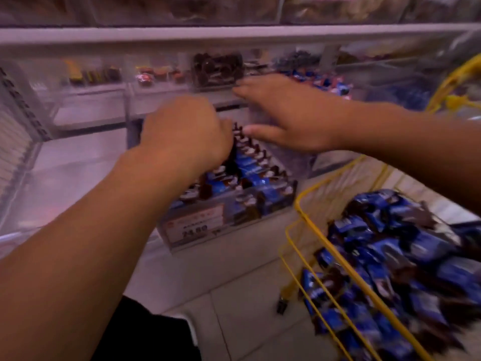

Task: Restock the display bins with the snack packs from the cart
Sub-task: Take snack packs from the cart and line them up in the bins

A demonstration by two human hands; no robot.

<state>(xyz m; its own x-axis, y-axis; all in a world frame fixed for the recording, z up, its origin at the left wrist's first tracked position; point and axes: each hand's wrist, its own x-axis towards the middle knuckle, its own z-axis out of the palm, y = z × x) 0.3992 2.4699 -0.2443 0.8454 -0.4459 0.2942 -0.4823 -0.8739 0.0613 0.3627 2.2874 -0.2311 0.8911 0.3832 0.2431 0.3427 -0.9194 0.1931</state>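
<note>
A clear display bin [291,194] with a price label [194,227] on its front holds rows of blue and brown snack packs [250,175]. My left hand [184,131] is over the back of these rows, fingers curled down among the packs; what it grips is hidden. My right hand [283,113] reaches over the bin with fingers spread straight and thumb out, touching the clear panel behind the rows. A yellow wire cart [335,248] at the lower right is piled with loose blue snack packs [385,259].
Clear bins on the shelf above hold dark sweets [217,69], red wrapped ones [156,74] and more blue packs [320,79]. A white shelf rail [182,35] runs across the top. Pale floor tiles [234,295] lie below.
</note>
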